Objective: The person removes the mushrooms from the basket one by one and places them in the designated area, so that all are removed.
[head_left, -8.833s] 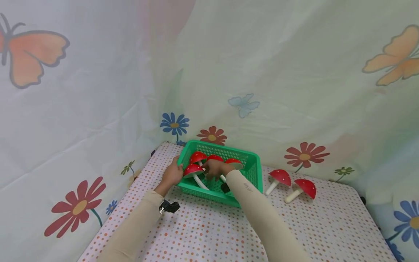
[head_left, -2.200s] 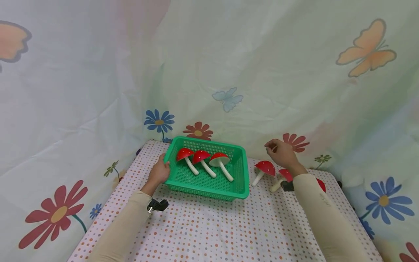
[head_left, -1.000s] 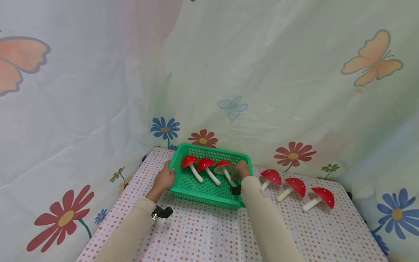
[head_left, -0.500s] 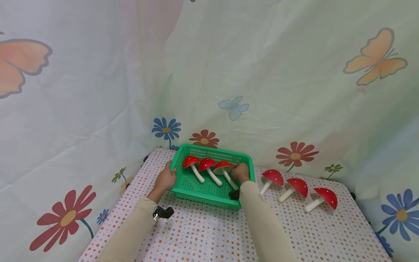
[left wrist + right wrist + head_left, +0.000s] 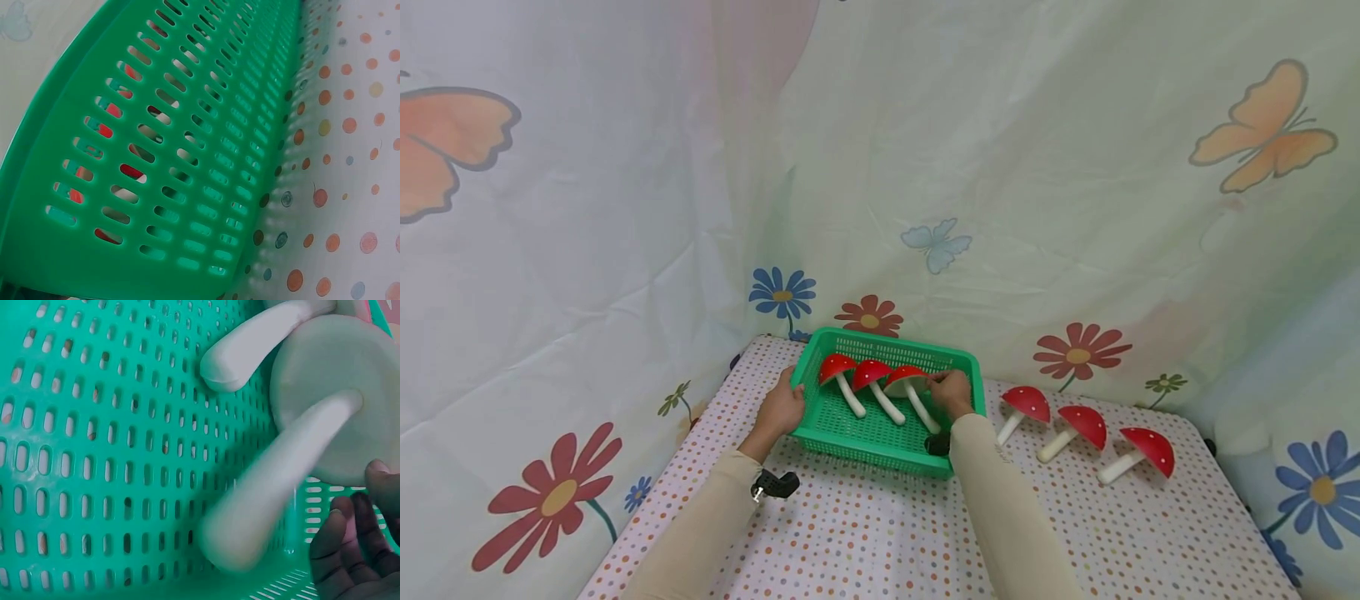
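My left hand (image 5: 781,407) grips the left rim of a green plastic basket (image 5: 872,454), thumb over the edge. Inside, three red-capped toy mushrooms with white spots and pale stems lie in a slanting row: a left mushroom (image 5: 837,364), a middle mushroom (image 5: 872,372) and a right mushroom (image 5: 908,372). With its thumb at the cap edge, my right hand (image 5: 953,393) pinches the right mushroom. The right wrist view shows that mushroom's pale cap underside (image 5: 337,375) and blurred stem, with several fingers of the right hand (image 5: 356,544) curled below the cap.
Three more toy mushrooms lie on the dotted tablecloth (image 5: 850,533) right of the basket: a near mushroom (image 5: 1027,403), a central mushroom (image 5: 1084,426) and a far-right mushroom (image 5: 1150,450). A printed cloth backdrop (image 5: 1037,208) rises behind the table and along its left side.
One mushroom has gone from the basket to the tablecloth's right side. My right hand has come back into the basket, and the right mushroom has just shifted slightly left. My left hand stays on the rim.
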A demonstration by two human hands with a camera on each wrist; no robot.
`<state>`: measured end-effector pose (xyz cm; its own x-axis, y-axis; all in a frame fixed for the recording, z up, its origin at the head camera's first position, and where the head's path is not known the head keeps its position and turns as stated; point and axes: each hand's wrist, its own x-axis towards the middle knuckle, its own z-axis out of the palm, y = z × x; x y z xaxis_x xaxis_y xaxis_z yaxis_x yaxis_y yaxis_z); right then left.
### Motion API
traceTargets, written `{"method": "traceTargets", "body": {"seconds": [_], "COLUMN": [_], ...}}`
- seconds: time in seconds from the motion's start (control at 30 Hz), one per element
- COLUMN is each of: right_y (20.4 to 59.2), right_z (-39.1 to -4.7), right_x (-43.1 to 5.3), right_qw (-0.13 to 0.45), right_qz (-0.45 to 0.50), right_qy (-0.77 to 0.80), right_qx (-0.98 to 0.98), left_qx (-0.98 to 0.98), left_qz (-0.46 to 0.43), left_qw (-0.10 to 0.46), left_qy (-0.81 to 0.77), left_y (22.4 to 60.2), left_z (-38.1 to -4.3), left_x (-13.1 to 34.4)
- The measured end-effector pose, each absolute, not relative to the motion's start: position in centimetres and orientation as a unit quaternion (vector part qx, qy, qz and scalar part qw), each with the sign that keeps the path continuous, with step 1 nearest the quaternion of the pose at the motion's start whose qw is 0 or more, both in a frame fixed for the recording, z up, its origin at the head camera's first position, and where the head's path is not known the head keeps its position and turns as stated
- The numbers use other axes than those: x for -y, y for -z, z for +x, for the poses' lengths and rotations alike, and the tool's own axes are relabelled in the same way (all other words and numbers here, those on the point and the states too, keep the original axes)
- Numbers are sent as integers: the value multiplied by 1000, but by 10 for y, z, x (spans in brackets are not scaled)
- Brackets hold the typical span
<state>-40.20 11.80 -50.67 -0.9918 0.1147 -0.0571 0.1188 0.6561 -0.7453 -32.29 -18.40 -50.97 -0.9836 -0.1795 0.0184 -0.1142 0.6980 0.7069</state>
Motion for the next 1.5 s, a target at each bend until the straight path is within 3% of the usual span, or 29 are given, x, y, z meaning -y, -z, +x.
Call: {"method": "traceTargets", "body": {"seconds": [0.37, 0.87, 1.3, 1.5], "right_y": [497, 436, 403, 410], "right_z": [-402, -385, -339, -316], "right_x": [-124, -134, -233, -279], "right_qw": [-58, -154, -242, -217], "right_qz": [14, -71, -48, -36], "right_qy": [421, 407, 329, 261], "right_qx": [-905, -898, -912, -940], "left_qx": [921, 923, 918, 916], "left_qz": [84, 92, 86, 87], "left_qw": [39, 38, 15, 6], "left_qy": [379, 371, 386, 391], "left_y": [509, 507, 503, 501], "left_z": [-323, -321, -321, -320], "left_x": [182, 182, 182, 185]}}
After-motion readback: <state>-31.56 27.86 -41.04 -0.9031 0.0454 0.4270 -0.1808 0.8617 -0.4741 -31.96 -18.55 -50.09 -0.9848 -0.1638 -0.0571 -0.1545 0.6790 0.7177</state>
